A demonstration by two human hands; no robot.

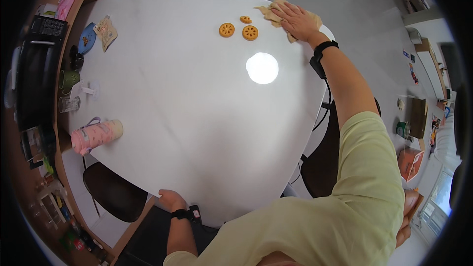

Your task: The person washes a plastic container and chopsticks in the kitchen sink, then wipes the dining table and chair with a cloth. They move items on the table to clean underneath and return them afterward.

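Note:
My right hand (pixel 295 20) lies flat over a crumpled pale-yellow cloth (pixel 275 21), holding it down at the far right edge of the white table (pixel 177 81). Some of the cloth is hidden under the palm. Left of it are two round orange-brown pieces, one (pixel 226 30) beside the other (pixel 250 33), both patterned with petal-shaped marks like citrus slices. A smaller, irregular orange-brown piece (pixel 245 19) lies just behind them. My left hand (pixel 172 200) rests at the near table edge, its fingers partly hidden.
A pink bottle (pixel 98 135) lies on its side at the left. Near the left edge are a clear glass (pixel 69 104), a green mug (pixel 69 80), a blue plate (pixel 87 38) and a packet (pixel 106 33). Dark chairs (pixel 114 192) stand around the table, one (pixel 321 162) by my right side.

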